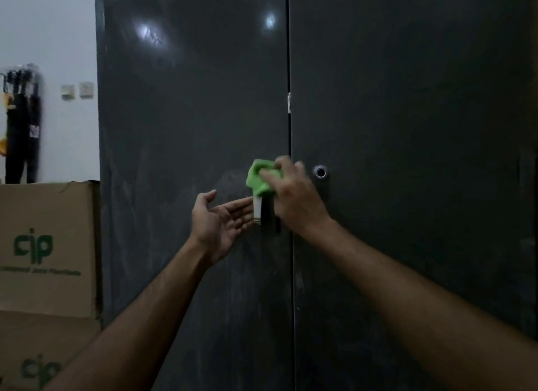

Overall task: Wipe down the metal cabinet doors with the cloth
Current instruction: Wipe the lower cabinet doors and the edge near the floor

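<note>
Right hand: your right hand point(294, 192) has its fingers curled round the green cloth point(260, 177), holding it against the handle point(263, 213) near the seam between the doors.
Left hand: your left hand point(217, 220) is spread, palm turned up and to the right, fingertips at the handle's left edge; contact unclear.
Cloth: bunched at the top of the handle, on the left door point(192, 128).
Right door: the right door point(413, 128) has a round keyhole point(320, 172) just right of your knuckles.
Side: cardboard boxes point(46, 245) stacked left of the cabinet.
</note>
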Demonstrator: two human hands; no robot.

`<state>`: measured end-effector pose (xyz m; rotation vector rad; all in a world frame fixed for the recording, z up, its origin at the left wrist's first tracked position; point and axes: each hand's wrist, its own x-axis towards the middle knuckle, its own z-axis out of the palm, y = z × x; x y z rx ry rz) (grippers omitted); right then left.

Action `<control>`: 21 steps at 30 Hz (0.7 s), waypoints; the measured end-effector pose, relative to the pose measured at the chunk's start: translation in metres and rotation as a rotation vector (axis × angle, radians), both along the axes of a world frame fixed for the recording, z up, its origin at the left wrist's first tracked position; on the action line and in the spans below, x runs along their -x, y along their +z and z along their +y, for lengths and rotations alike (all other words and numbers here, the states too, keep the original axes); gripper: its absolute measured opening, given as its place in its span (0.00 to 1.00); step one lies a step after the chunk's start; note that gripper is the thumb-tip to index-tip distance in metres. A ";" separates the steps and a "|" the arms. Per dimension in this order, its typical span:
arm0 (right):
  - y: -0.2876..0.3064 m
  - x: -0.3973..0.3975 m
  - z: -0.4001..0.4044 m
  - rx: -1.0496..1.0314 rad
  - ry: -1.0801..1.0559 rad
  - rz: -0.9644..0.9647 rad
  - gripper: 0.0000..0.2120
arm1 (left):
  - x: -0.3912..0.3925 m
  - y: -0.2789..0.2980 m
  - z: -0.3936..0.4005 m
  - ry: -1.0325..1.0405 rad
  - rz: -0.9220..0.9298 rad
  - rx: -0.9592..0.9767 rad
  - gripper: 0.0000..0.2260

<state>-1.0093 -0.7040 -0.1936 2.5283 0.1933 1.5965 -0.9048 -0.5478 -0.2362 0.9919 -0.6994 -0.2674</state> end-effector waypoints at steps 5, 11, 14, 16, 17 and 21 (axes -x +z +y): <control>-0.046 0.012 -0.002 0.318 -0.004 0.235 0.22 | 0.000 0.000 0.002 -0.021 -0.007 -0.015 0.37; -0.012 -0.006 0.003 0.004 0.029 0.011 0.23 | -0.002 -0.001 -0.001 -0.028 0.023 0.031 0.38; -0.063 0.000 0.006 -0.151 0.200 0.143 0.23 | 0.003 0.000 -0.001 -0.025 -0.013 0.018 0.38; -0.075 -0.001 0.005 -0.430 0.272 0.077 0.21 | 0.008 -0.002 -0.002 -0.002 -0.034 0.014 0.38; -0.064 -0.007 0.007 -0.599 0.318 -0.011 0.20 | 0.009 -0.004 -0.003 0.013 -0.046 0.010 0.37; -0.018 -0.024 0.020 -1.104 0.615 -0.036 0.16 | 0.015 -0.003 -0.008 0.159 -0.178 -0.053 0.34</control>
